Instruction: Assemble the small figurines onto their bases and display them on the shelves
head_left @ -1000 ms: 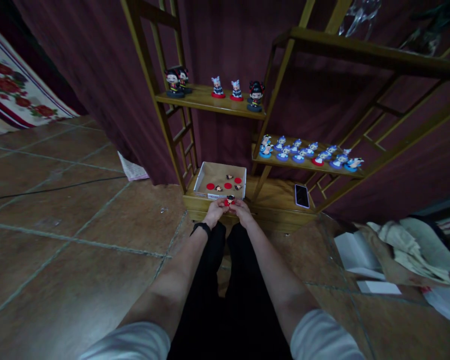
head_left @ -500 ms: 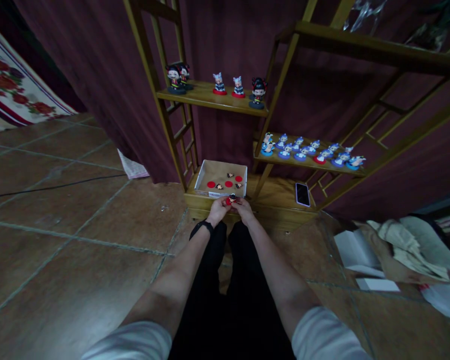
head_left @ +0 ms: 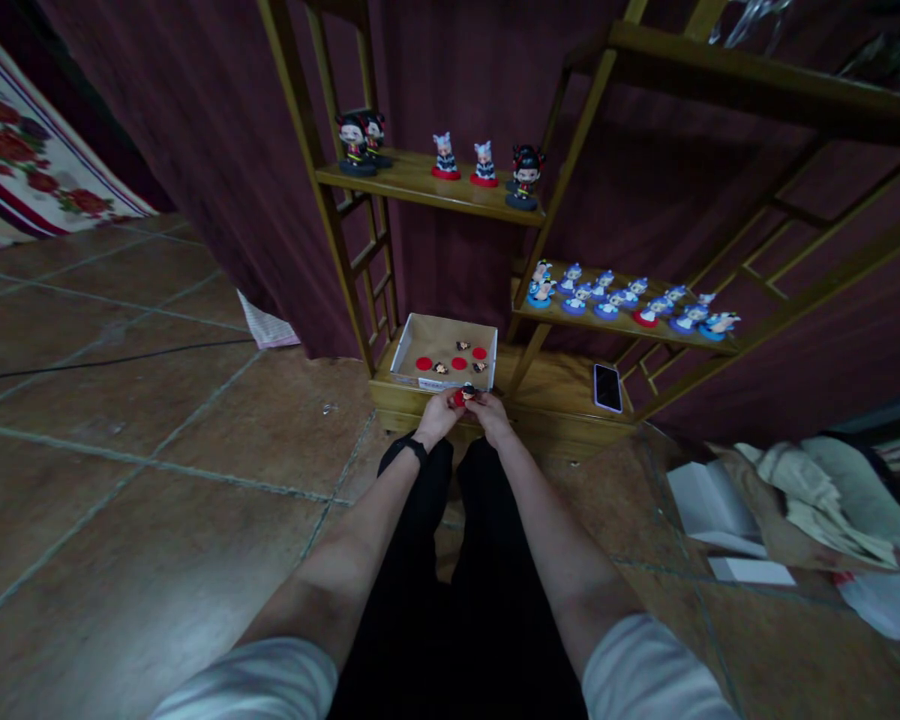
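Observation:
My left hand and my right hand meet in front of me, fingers pinched together on a small figure with a red round base. Just beyond them an open cardboard box sits on the lowest wooden shelf board, holding several red discs and small dark figure parts. A black band is on my left wrist.
A wooden shelf unit carries dark-haired and red-based figurines above, and a row of blue-based figurines to the right. A phone lies on the bottom board. Papers and cloth lie on the tiled floor at right.
The view has tilted slightly, so the shelves sit a little higher and further right. My hands stay together on the small figure, barely shifted.

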`<state>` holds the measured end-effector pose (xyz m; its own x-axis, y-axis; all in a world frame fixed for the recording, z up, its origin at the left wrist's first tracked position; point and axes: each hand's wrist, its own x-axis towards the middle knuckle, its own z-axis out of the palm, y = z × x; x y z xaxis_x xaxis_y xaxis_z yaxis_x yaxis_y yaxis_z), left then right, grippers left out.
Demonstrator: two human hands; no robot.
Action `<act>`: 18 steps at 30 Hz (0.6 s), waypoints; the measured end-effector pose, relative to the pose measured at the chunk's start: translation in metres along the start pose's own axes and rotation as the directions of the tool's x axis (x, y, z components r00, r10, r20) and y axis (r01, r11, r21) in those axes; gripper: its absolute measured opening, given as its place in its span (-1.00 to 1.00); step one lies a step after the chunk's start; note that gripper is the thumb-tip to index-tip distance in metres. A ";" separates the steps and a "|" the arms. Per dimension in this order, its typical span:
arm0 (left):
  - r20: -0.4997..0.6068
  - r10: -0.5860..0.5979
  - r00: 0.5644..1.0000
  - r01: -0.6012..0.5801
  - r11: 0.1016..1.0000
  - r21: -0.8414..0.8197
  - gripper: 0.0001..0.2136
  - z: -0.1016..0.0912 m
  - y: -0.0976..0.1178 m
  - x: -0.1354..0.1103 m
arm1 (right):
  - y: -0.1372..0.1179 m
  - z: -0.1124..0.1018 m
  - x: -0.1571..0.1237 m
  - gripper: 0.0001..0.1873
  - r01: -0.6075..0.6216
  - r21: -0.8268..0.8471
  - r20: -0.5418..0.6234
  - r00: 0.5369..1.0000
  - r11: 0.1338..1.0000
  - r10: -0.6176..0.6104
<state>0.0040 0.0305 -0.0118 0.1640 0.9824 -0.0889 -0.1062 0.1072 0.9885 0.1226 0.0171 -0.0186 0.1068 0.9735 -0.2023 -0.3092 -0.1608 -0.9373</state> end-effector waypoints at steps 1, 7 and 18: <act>0.005 0.010 1.000 -0.011 1.000 0.026 -0.64 0.000 0.001 0.000 | 0.000 0.000 -0.001 -0.74 0.003 0.009 0.002 1.000 1.000 -0.003; -0.003 0.012 1.000 -0.012 0.997 0.072 -0.69 -0.001 0.003 0.000 | -0.003 0.001 -0.004 -0.74 0.020 0.046 0.041 0.999 0.999 -0.022; 0.005 -0.085 0.996 0.086 0.995 -0.059 -0.75 -0.003 0.004 -0.001 | -0.007 0.000 -0.005 -0.85 -0.051 0.073 0.079 0.996 0.996 0.045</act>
<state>0.0005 0.0304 -0.0082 0.1773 0.9689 -0.1725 -0.1494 0.1997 0.9684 0.1248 0.0137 -0.0111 0.0175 0.9750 -0.2214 -0.3820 -0.1981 -0.9027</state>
